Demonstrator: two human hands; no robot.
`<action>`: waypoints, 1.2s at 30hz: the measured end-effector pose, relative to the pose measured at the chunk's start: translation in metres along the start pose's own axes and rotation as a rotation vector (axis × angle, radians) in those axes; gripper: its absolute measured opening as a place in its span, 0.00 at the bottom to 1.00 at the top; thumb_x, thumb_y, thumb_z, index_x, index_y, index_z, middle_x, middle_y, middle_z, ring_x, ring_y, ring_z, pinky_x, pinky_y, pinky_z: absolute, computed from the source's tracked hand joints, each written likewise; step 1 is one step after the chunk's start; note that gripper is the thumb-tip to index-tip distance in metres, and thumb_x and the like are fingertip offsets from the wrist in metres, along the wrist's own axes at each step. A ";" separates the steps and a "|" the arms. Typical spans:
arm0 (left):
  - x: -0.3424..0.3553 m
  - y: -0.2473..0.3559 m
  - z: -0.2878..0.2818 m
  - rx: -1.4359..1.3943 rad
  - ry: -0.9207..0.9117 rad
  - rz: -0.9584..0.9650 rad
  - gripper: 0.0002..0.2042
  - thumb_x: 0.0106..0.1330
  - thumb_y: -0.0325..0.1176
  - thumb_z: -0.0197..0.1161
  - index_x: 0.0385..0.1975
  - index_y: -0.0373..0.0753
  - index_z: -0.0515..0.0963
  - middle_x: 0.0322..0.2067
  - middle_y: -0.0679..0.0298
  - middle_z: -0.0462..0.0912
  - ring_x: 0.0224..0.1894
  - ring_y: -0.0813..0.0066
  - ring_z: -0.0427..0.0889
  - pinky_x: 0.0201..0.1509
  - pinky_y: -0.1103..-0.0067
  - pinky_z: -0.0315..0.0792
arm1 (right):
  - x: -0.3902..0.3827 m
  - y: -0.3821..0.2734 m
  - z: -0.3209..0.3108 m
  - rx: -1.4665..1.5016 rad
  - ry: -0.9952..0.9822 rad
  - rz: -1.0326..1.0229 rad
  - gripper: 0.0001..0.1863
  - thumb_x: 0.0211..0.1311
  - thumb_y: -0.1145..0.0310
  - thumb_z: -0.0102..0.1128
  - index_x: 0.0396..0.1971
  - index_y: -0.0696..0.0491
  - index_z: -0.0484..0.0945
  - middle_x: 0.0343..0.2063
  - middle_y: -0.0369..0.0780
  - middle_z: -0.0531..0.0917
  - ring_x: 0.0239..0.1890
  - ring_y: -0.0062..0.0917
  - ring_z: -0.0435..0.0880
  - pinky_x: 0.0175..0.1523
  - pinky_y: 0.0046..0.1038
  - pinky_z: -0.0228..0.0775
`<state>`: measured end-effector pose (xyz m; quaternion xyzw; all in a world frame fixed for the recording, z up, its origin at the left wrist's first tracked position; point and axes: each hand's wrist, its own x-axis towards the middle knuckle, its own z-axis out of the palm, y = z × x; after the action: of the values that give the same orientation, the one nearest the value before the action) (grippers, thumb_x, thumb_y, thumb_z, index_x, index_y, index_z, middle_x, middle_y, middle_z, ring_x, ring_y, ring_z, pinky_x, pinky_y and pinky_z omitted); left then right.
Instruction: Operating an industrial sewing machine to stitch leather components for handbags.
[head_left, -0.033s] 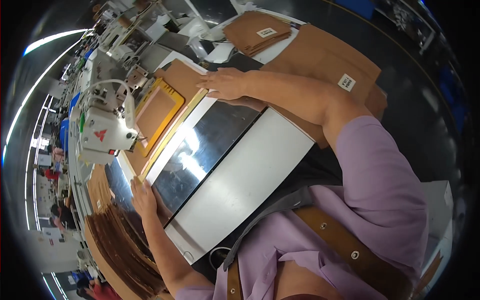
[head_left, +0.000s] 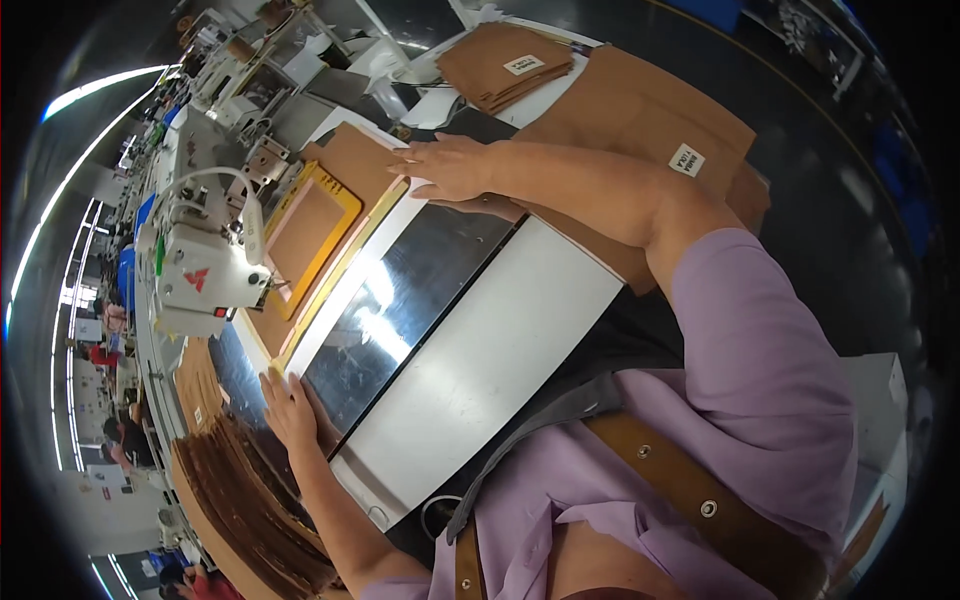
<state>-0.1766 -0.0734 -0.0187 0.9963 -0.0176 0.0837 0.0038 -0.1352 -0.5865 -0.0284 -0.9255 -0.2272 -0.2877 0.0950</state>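
A polished metal tabletop (head_left: pixel 415 270) carries a flat brown sheet panel (head_left: pixel 372 152) with a pale-yellow strip along its near side, and a flat yellow rectangular frame (head_left: pixel 333 240) lies on it. The person's left hand (head_left: pixel 292 410), fingers extended, touches the panel's near-left corner; the right hand (head_left: pixel 447 167) reaches over its right end. Above the frame's left end stands a white sewing-machine head (head_left: pixel 205 270). A smooth pale-grey board (head_left: pixel 490 340) borders the tabletop's near edge. Beyond its left edge curves a thick stack of brown sheets (head_left: pixel 235 490); past its right edge lie large brown pieces (head_left: pixel 625 110) with a white label.
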 end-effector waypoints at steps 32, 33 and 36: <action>-0.110 0.068 -0.037 -0.171 0.133 0.140 0.24 0.80 0.43 0.48 0.65 0.31 0.72 0.67 0.48 0.72 0.70 0.53 0.71 0.73 0.57 0.58 | -0.047 0.154 -0.083 -0.251 0.253 0.334 0.07 0.66 0.66 0.61 0.40 0.45 0.87 0.36 0.34 0.87 0.43 0.36 0.84 0.43 0.38 0.77; -0.108 0.077 -0.041 -0.168 0.107 0.107 0.24 0.80 0.43 0.48 0.65 0.31 0.72 0.67 0.48 0.72 0.70 0.53 0.71 0.73 0.57 0.58 | -0.040 0.143 -0.091 -0.293 0.354 0.366 0.08 0.66 0.65 0.61 0.40 0.45 0.87 0.37 0.33 0.87 0.43 0.35 0.84 0.43 0.38 0.77; -0.104 0.111 -0.049 -1.070 -0.046 0.012 0.21 0.81 0.42 0.52 0.61 0.31 0.77 0.52 0.50 0.84 0.56 0.64 0.83 0.56 0.71 0.78 | -0.021 0.081 -0.106 -0.130 0.338 0.022 0.07 0.64 0.68 0.64 0.39 0.51 0.86 0.42 0.34 0.88 0.44 0.32 0.85 0.44 0.36 0.77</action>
<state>-0.2908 -0.1799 0.0133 0.8567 -0.0638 0.0412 0.5102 -0.1638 -0.6981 0.0424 -0.8705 -0.1787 -0.4524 0.0749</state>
